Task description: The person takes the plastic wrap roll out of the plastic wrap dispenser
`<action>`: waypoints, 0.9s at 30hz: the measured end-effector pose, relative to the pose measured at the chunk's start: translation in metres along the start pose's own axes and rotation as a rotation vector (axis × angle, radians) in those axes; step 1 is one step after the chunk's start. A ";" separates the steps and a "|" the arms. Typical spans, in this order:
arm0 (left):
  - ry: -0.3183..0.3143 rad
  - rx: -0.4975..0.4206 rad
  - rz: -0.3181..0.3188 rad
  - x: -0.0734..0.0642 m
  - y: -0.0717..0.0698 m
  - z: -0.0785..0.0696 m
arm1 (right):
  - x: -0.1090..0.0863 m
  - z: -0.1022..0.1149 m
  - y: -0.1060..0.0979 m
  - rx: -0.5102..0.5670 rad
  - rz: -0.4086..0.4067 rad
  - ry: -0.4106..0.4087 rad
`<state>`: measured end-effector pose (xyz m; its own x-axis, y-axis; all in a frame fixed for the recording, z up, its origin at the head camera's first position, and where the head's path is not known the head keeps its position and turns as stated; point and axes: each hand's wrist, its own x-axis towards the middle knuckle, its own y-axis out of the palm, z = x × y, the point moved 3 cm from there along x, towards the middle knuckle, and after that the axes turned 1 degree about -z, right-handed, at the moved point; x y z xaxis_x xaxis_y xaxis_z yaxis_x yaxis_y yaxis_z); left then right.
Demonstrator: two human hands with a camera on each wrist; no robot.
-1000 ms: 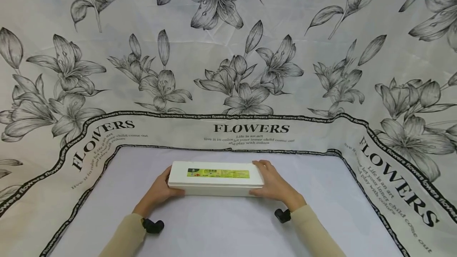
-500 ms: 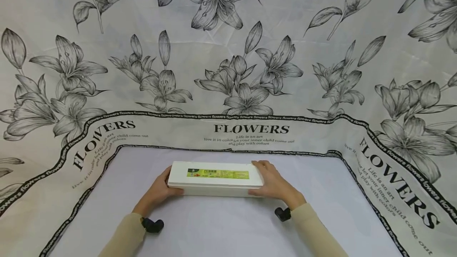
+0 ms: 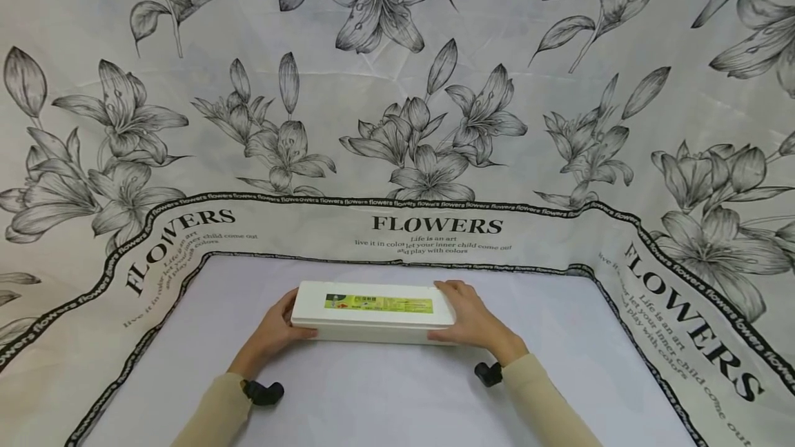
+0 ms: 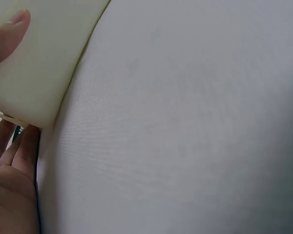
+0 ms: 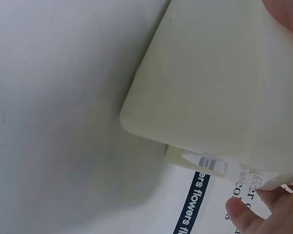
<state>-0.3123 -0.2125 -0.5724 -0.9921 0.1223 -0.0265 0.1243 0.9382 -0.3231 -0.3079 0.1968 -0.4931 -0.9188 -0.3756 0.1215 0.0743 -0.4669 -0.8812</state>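
Observation:
A long white box (image 3: 373, 333) with a lid and a yellow-green printed label (image 3: 379, 303) lies crosswise at mid-table in the head view. My left hand (image 3: 273, 331) grips its left end, thumb along the near side, fingers round the end and partly hidden. At the other end my right hand (image 3: 477, 321) holds it likewise, thumb in front and fingers over the far corner. The left wrist view has the thumb (image 4: 10, 36) against the box's pale side (image 4: 44, 73). In the right wrist view, a rounded corner of the box (image 5: 200, 87) sits over the white surface.
White cloth (image 3: 373, 399) covers the tabletop, edged with a dark printed band. Behind it stands a white curtain (image 3: 397, 74) with black lily drawings and "FLOWERS" lettering, which wraps round both sides. A black wrist camera (image 3: 263, 392) shows under each forearm.
The box and both hands have shifted very slightly to the left. Both hands keep hold of the box's ends throughout.

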 end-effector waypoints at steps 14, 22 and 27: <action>0.003 -0.019 -0.015 -0.002 0.000 0.001 | -0.001 0.002 0.001 0.006 -0.033 -0.036; 0.011 -0.028 -0.023 -0.004 -0.002 0.000 | -0.003 0.008 -0.005 0.016 -0.095 -0.080; -0.010 -0.095 -0.014 -0.007 -0.004 0.000 | -0.004 0.008 -0.005 -0.002 -0.114 -0.097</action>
<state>-0.3055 -0.2169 -0.5711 -0.9938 0.1061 -0.0325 0.1108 0.9664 -0.2319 -0.3016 0.1944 -0.4854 -0.8795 -0.3960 0.2639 -0.0290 -0.5090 -0.8603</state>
